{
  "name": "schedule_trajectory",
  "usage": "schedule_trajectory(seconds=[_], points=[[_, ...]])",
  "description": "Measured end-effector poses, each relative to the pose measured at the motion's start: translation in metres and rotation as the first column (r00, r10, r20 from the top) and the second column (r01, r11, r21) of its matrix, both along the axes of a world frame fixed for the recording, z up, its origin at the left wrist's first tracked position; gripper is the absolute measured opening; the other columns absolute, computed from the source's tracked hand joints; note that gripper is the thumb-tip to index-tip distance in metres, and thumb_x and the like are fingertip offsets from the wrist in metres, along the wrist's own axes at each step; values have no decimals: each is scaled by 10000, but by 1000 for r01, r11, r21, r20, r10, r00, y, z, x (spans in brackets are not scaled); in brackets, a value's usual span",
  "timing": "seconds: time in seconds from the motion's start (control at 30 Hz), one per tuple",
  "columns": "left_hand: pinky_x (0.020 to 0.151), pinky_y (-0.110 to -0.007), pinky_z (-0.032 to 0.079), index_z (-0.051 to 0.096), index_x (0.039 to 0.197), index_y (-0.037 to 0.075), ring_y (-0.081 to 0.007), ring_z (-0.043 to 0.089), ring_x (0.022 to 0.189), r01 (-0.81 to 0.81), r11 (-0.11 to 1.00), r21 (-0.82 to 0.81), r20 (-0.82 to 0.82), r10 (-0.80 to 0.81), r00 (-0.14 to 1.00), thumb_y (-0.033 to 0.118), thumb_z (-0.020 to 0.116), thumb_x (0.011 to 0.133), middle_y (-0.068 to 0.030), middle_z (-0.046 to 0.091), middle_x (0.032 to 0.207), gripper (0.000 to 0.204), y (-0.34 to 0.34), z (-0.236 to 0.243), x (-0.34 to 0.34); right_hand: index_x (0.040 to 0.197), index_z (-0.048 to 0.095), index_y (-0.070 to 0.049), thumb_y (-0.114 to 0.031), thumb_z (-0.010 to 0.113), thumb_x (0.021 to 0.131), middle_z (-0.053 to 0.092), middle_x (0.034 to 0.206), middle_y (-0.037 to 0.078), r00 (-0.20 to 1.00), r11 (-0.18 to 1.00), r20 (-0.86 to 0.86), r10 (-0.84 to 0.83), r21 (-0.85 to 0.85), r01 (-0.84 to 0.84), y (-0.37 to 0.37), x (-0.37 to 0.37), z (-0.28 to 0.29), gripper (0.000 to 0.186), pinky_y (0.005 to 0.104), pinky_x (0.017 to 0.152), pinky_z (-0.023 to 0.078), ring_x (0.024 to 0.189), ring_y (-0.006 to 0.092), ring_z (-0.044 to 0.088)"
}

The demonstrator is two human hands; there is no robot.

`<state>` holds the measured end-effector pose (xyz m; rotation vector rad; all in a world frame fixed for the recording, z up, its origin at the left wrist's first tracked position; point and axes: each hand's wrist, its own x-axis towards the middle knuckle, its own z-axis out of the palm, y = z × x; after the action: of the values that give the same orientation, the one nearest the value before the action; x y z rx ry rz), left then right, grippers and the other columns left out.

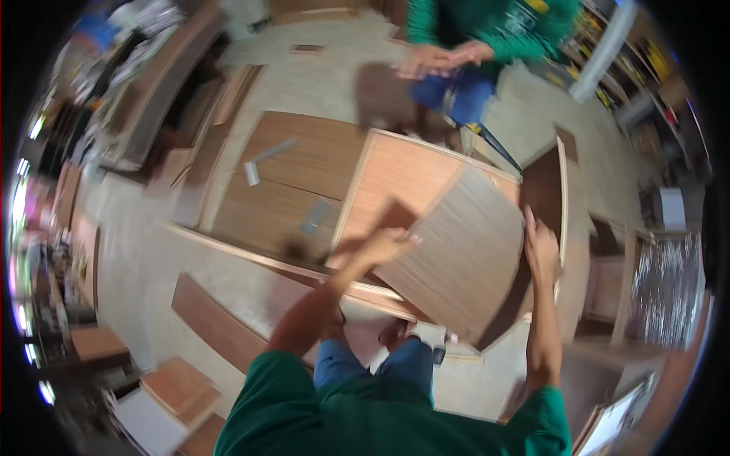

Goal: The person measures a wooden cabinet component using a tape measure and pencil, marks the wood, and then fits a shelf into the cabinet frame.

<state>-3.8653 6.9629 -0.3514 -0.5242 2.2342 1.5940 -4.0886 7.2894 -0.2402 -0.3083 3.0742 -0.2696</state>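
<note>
Tilted over an open wooden cabinet carcass, a grey-brown wood-grain panel is between my hands. My left hand is closed at the panel's left edge, fingertips against it. At the opposite edge, my right hand is closed around the board, with part of the fingers hidden behind it. Pale orange wood shows inside the carcass, and its right side wall stands up dark brown. Motion blurs the panel and my hands a little.
On a brown board left of the carcass lie a metal square and a grey plate. Across from me, a person in green holds their hands together. A dark brown plank lies on the floor; a plastic-wrapped piece stands right.
</note>
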Motion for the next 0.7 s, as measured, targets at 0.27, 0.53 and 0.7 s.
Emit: schedule_trajectory(seconds=[0.27,0.53,0.7], points=[[757,-270,509,724,1219,-10,-76,599,836,-240,970,41,-252,243,937,279,741,1046,6,696,982,337,-88,122,155,738,741,-66,-826,514,952,696,675,180,634,638,-552,542,-221,-738,-206,-10,123,822,499,628,561,684,375,719],[909,-340,525,721,1252,-20,-150,653,1030,-6,914,-405,158,76,985,357,744,1024,-80,730,1162,442,-187,17,213,766,623,-87,-820,630,861,646,784,75,37,105,-684,729,58,-993,-361,31,91,739,404,820,481,853,282,666],[1164,-369,459,361,1656,53,-269,603,1365,-299,685,665,-1,401,916,585,455,1114,-194,585,1527,766,-208,-4,176,795,564,-135,-840,656,785,574,822,1,-272,-222,-584,765,156,-962,-395,46,-28,712,368,854,441,938,215,621]])
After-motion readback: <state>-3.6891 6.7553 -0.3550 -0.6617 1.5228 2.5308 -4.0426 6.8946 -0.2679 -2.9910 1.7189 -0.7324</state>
